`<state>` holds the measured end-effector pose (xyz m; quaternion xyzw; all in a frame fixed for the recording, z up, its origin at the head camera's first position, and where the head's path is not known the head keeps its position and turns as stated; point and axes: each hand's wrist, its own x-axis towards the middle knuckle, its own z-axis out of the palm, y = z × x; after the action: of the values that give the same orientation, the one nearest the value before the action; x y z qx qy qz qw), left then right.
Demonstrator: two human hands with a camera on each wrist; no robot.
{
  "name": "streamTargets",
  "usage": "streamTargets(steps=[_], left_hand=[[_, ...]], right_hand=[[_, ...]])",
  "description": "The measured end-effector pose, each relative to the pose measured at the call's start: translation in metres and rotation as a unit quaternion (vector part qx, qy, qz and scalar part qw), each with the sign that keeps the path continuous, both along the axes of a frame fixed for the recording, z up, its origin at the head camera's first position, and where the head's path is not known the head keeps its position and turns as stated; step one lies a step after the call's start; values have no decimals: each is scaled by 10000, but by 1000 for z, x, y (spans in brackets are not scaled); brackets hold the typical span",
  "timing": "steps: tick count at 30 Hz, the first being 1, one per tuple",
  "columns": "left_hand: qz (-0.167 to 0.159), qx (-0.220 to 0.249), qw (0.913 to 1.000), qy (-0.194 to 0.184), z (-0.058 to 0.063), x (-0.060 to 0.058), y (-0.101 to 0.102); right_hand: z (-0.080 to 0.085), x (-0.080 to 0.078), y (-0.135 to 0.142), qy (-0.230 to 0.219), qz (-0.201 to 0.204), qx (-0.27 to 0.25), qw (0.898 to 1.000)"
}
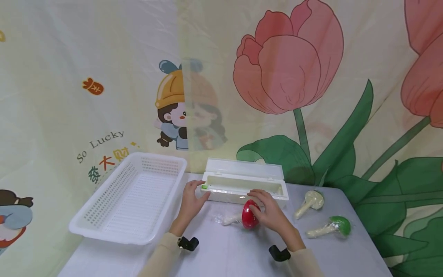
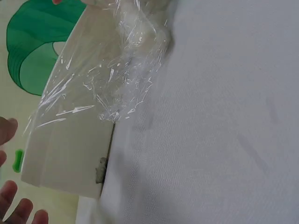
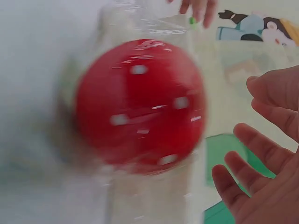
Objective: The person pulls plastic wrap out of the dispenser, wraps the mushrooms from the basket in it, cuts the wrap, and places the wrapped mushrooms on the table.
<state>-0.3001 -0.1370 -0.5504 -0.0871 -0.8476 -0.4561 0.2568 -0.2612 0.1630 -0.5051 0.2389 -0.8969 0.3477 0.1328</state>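
Observation:
A toy mushroom (image 1: 250, 215) with a white-dotted red cap, wrapped in clear plastic, lies in front of a long white box (image 1: 228, 197) with its lid raised. My right hand (image 1: 268, 211) is over the cap's right side; in the right wrist view its fingers (image 3: 261, 149) are spread and apart from the red cap (image 3: 140, 107). Around the box's left end, by a small green tab (image 1: 204, 187), my left hand (image 1: 191, 202) has its thumb and fingers apart. The left wrist view shows the crinkled wrap (image 2: 121, 79) before the box front (image 2: 70, 154).
A white perforated basket (image 1: 159, 227) stands on the left of the table. To the right lie two more wrapped toy mushrooms, one cream (image 1: 311, 201) and one with a green cap (image 1: 340, 225). A printed curtain (image 1: 214, 77) hangs behind the table.

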Motion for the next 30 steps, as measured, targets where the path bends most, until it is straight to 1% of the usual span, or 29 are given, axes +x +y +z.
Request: streamTargets(steps=[3,5,8,11,15,19,22,24,26,29,30], left_hand=[[-193,463,9979,-419,-2,-6,-3],[-313,783,9936,-752,-4,-10,-4],[-399,995,9878,-1131,-8,-15,-6],[-547,1036,9837,-1368,-14,-20,-7],[-785,1016,9805,-1491,-19,-25,-8],[-835,988,9803,-1493,-22,-27,-9],[-924,1032,9796,-1457,-24,-29,-10],[-1104,1227,9753,-1470,-26,-30,-11],[-1296,1499,9679,-1546,-29,-31,-12],[-1457,1888,9573,-1632,-33,-33,-12],[-1458,1947,9562,-1630,-34,-34,-12]], right_hand=[[17,-9,-9,227,330,17,9992],[29,-15,-17,225,527,51,9983],[41,-26,-29,61,705,222,9972],[46,-38,-42,-232,827,399,9955],[48,-52,-59,-549,1101,450,9914],[50,-64,-79,-659,1426,375,9869],[51,-71,-94,-824,1505,331,9846],[50,-75,-102,-916,1514,348,9836],[48,-79,-111,-1048,1504,335,9825],[40,-86,-123,-1120,1448,394,9823],[37,-87,-126,-1151,1407,403,9825]])
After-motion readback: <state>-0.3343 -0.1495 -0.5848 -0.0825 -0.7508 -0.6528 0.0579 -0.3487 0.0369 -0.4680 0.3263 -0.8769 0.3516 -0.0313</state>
